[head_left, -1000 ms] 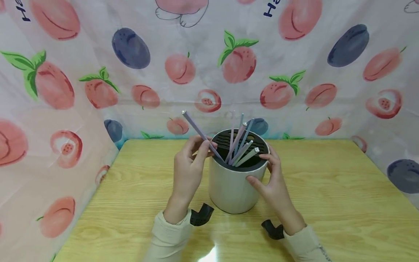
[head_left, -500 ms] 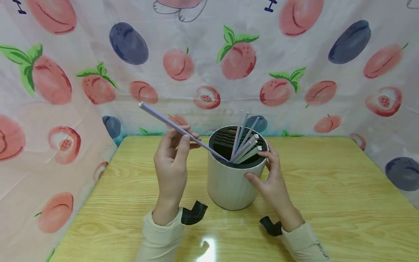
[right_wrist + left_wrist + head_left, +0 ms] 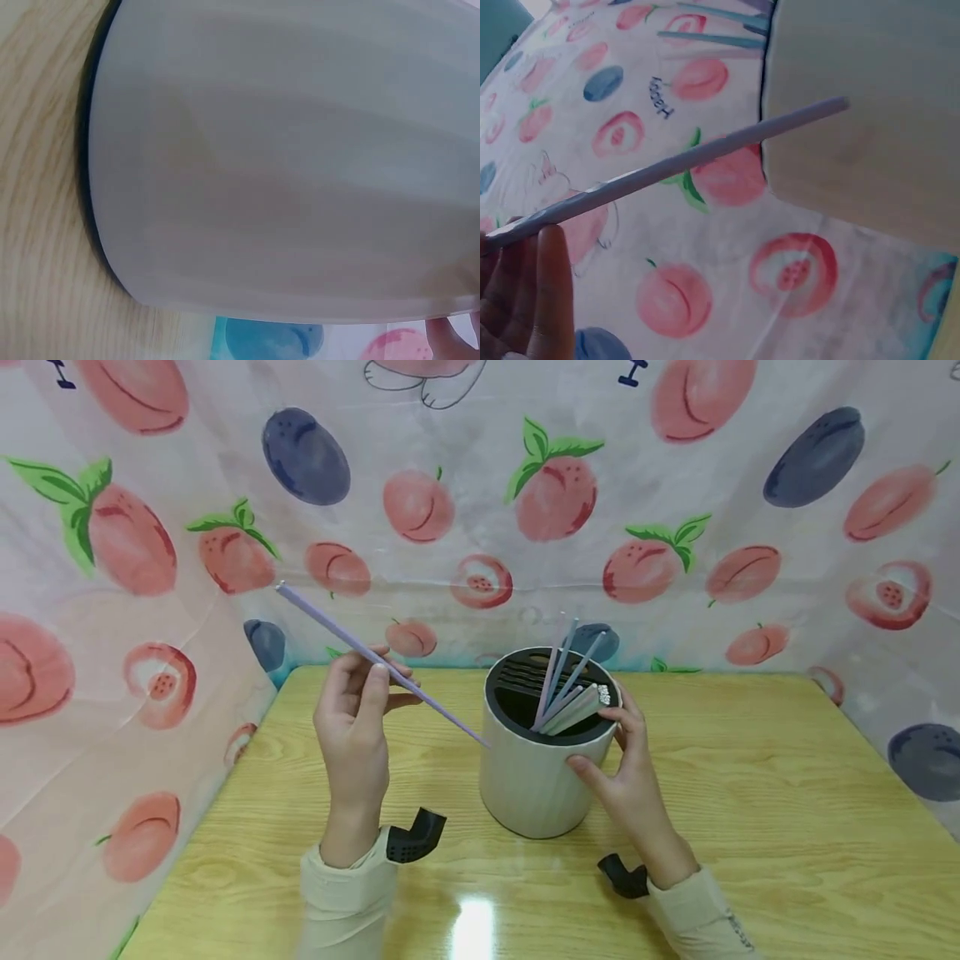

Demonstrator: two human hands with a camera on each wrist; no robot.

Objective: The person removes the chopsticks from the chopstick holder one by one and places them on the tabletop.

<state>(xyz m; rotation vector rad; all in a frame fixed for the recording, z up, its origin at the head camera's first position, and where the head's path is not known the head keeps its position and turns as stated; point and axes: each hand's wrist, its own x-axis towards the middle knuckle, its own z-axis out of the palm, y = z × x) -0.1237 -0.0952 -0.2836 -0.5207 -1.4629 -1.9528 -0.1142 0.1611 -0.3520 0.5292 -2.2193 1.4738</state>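
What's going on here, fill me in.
A person is working with both hands over a wooden table. The left hand pinches a slanted purple stick, its lower end outside the pale round holder; whether it touches the wall, I can't tell. The right hand grips the holder near its rim. Other sticks lean inside it.

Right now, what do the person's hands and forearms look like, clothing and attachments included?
The left hand and right hand are ungloved. The left sleeve and right sleeve are cream, with broad cuffs. A left black piece and right black piece, both bent, sit at the wrists. A dark speckled marking shows on the right sleeve.
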